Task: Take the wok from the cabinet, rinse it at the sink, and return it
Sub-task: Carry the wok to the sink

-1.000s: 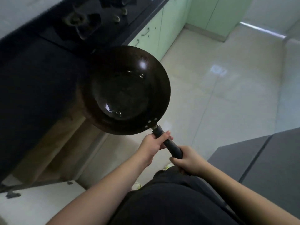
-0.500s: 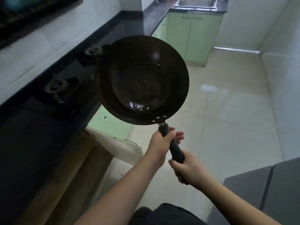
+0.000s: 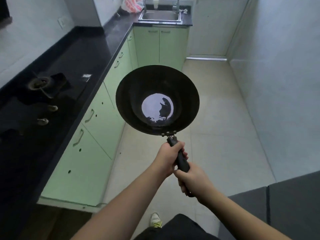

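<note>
A dark round wok (image 3: pixel 138 87) hangs level in the air over the tiled floor, a bright reflection in its bottom. Its black handle points toward me. My left hand (image 3: pixel 168 157) grips the handle near the pan. My right hand (image 3: pixel 194 181) grips the handle's end, just behind the left. The steel sink (image 3: pixel 160 15) sits in the black counter at the far end of the kitchen, well ahead of the wok. An open cabinet door (image 3: pixel 81 170) stands at the lower left beside me.
A black counter (image 3: pixel 97 54) runs along the left with a gas stove (image 3: pixel 43 87) and green cabinets (image 3: pixel 147 47) below. A striped bag (image 3: pixel 132 5) lies left of the sink. A grey surface (image 3: pixel 285 208) sits at lower right. Tiled floor (image 3: pixel 216 127) stretches ahead.
The view has swung up and along the kitchen, bringing the sink into sight. The wok has moved from beside the stove out over the floor, still held in both hands.
</note>
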Demonstrator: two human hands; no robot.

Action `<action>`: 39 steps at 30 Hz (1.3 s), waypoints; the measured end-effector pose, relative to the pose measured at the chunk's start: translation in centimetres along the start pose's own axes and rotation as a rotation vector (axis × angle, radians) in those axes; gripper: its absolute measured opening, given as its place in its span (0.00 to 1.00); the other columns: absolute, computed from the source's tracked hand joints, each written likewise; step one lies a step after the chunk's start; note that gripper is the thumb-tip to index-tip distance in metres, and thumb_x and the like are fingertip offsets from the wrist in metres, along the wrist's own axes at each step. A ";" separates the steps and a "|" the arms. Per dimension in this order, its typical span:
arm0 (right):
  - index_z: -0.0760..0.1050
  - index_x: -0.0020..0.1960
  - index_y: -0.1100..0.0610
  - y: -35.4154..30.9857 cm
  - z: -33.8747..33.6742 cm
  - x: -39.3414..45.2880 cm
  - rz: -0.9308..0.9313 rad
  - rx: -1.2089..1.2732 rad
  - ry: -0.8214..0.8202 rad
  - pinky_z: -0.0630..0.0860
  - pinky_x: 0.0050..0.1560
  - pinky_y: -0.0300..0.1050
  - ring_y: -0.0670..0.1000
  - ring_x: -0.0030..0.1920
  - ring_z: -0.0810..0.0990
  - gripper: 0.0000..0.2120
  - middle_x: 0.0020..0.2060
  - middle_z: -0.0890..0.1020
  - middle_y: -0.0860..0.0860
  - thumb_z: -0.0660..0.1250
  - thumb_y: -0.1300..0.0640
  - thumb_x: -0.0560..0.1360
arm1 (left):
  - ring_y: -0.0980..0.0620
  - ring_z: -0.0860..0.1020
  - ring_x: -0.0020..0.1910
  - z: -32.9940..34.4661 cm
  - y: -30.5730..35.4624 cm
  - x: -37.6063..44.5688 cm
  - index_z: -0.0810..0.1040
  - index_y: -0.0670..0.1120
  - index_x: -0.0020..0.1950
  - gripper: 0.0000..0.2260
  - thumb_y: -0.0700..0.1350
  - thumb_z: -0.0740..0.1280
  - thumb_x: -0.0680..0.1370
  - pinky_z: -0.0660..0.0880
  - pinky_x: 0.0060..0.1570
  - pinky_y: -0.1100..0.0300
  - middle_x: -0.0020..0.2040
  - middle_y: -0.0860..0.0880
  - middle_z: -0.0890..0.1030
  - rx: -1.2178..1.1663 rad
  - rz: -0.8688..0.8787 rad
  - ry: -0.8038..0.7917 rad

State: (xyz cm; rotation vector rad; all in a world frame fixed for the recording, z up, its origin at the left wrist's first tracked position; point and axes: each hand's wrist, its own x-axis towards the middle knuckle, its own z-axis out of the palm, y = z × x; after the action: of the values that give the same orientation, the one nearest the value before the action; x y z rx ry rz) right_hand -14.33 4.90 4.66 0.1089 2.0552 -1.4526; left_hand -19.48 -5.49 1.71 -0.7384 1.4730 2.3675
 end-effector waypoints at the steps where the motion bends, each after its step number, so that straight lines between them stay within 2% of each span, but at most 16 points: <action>1: 0.68 0.39 0.61 -0.4 -0.6 0.8 0.014 0.011 0.024 0.62 0.21 0.35 0.47 0.18 0.68 0.04 0.20 0.73 0.50 0.61 0.64 0.72 | 0.52 0.74 0.26 0.4 0.4 1.1 0.71 0.41 0.42 0.05 0.36 0.64 0.78 0.76 0.31 0.59 0.30 0.47 0.72 0.043 -0.004 -0.022; 7: 0.68 0.40 0.61 -1.9 -4.6 5.0 0.062 0.114 0.148 0.63 0.22 0.37 0.48 0.18 0.69 0.03 0.22 0.74 0.52 0.61 0.65 0.72 | 0.52 0.79 0.29 4.3 2.8 7.0 0.72 0.42 0.38 0.07 0.35 0.62 0.76 0.76 0.32 0.61 0.32 0.47 0.75 0.297 -0.009 -0.140; 15: 0.70 0.39 0.61 -2.9 -13.4 13.0 0.060 0.176 0.234 0.67 0.25 0.42 0.51 0.22 0.73 0.03 0.25 0.75 0.53 0.63 0.65 0.70 | 0.52 0.80 0.30 12.5 4.7 16.9 0.73 0.41 0.40 0.05 0.37 0.62 0.77 0.76 0.34 0.58 0.33 0.46 0.77 0.420 -0.041 -0.181; 23: 0.69 0.38 0.59 -6.5 -21.9 20.3 0.046 0.182 0.150 0.65 0.23 0.39 0.50 0.21 0.72 0.04 0.23 0.75 0.51 0.62 0.65 0.71 | 0.53 0.78 0.29 19.4 9.0 24.5 0.72 0.41 0.40 0.06 0.37 0.62 0.77 0.75 0.35 0.58 0.33 0.47 0.76 0.436 -0.044 -0.109; 29: 0.69 0.37 0.60 -10.1 -23.3 26.5 0.045 0.165 0.052 0.65 0.23 0.39 0.50 0.21 0.72 0.05 0.22 0.74 0.52 0.62 0.66 0.71 | 0.50 0.78 0.30 18.9 12.9 29.9 0.73 0.41 0.36 0.08 0.36 0.62 0.76 0.76 0.41 0.53 0.30 0.47 0.76 0.402 -0.025 -0.037; 39: 0.69 0.36 0.59 -18.9 -20.9 41.2 0.016 0.062 -0.055 0.64 0.23 0.38 0.50 0.21 0.72 0.06 0.22 0.74 0.51 0.61 0.65 0.71 | 0.52 0.77 0.25 12.7 21.9 42.8 0.71 0.41 0.36 0.08 0.34 0.62 0.75 0.74 0.34 0.58 0.29 0.47 0.74 0.242 0.006 0.118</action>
State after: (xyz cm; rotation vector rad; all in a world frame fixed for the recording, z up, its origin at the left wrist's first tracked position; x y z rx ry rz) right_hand -64.27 4.58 3.21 0.1091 1.9618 -1.4932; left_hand -69.13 -6.18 -0.37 -0.8236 1.7720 2.1290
